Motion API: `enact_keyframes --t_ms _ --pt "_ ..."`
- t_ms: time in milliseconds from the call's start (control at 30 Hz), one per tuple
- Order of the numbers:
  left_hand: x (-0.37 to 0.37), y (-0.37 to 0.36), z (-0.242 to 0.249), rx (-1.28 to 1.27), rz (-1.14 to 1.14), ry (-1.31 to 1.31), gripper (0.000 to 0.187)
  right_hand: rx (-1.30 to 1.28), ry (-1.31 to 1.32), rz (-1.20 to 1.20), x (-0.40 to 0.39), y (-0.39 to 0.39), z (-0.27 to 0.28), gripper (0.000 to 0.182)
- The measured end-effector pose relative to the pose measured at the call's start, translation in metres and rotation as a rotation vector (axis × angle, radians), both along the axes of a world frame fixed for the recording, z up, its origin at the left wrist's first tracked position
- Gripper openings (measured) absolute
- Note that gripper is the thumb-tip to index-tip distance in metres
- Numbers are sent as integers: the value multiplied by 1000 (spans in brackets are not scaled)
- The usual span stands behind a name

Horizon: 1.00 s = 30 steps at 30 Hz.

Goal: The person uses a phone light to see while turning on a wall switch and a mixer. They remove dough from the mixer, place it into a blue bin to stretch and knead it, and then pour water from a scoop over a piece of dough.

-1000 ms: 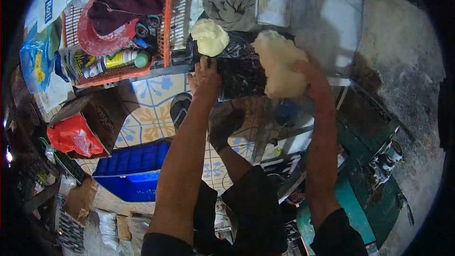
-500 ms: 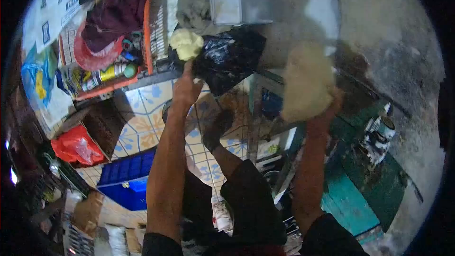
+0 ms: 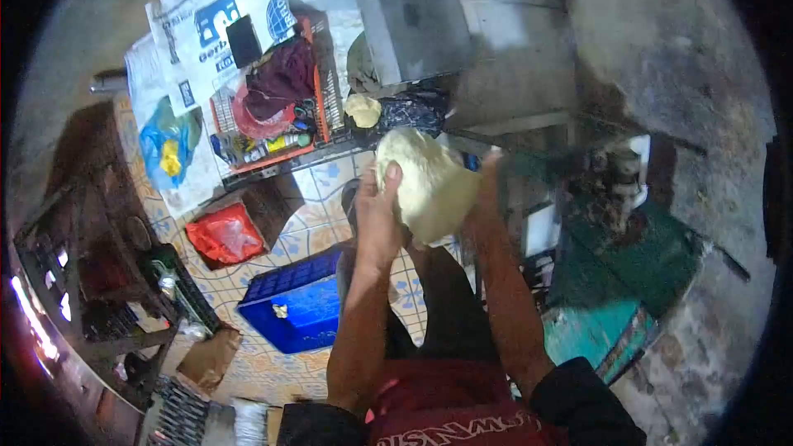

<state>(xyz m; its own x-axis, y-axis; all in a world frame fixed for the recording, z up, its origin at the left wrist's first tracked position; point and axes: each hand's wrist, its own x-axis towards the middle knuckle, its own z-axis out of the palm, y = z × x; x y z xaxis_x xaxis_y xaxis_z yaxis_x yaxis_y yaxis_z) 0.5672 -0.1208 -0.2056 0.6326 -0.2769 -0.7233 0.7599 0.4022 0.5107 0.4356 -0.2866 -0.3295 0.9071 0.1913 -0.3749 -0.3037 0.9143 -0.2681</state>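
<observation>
A large pale-yellow lump of dough (image 3: 423,182) is held up in front of my body, between my two hands. My left hand (image 3: 380,219) grips its left side, with the thumb lying across the face of the dough. On the other side my right hand (image 3: 486,194) supports the edge; its fingers are partly hidden and blurred. Beyond the dough, a smaller lump of dough (image 3: 363,111) lies by a crumpled black plastic bag (image 3: 415,111), apart from both hands.
An orange crate (image 3: 318,74) with cloth and cans stands at the upper left. A blue crate (image 3: 289,322) and a box with a red plastic bag (image 3: 223,235) are on the tiled floor. A grey metal box (image 3: 409,16) stands ahead; a green surface (image 3: 611,256) is at right.
My left hand has left the small dough lump and come back to grip the large dough. My right hand has brought the large dough leftward from the right. The camera view has shifted.
</observation>
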Motion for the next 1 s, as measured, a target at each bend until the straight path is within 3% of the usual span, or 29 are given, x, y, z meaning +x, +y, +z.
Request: enact_keyframes --t_ms 33,100,133,200,267,333,400,433,467,533,567,600,700,800,833,867,933,1000 --pt "4 -5 16 -40 80 -4 40 -380 -26 108 -18 3 -12 68" --pt "7 -3 35 167 62 8 41 -819 114 212 23 15 98 73" --pt "10 -4 45 278 43 8 41 -925 118 223 39 19 132 77" --pt "18 -14 86 264 2 -101 42 -1026 52 120 65 24 175 85" --pt "19 -20 118 265 -59 -217 40 -1062 -61 -93 75 27 189 85" --pt "24 -19 121 390 -223 -453 35 -836 -11 -193 94 26 258 83" --pt "36 -27 169 456 -352 -472 37 -656 51 -218 92 17 271 57" --pt "41 -31 194 275 -336 -463 44 -589 10 -271 89 13 274 53" --pt "46 -31 214 292 -439 -495 60 -522 -28 -318 89 11 283 51" --pt "62 -16 229 132 -575 -532 83 -307 242 -346 86 7 293 49" --pt "65 -17 249 -9 -550 -572 91 -173 172 -403 89 3 316 45" --pt "68 -10 257 -28 -555 -725 82 -43 109 -352 90 -4 330 45" --pt "53 -3 280 33 -321 -713 81 -132 102 -473 99 -8 374 47" --pt "40 10 280 605 -174 -1262 88 -148 68 -525 100 -10 410 49" --pt "26 21 282 303 -142 -933 100 -161 37 -554 97 -11 432 49" --pt "16 25 273 209 -107 -988 106 -172 8 -585 95 -12 446 48" --pt "-20 18 288 305 -249 -1058 117 -110 -44 -626 96 -16 448 46" --pt "-46 -7 295 286 -242 -1028 132 -156 -55 -657 97 -15 455 49"
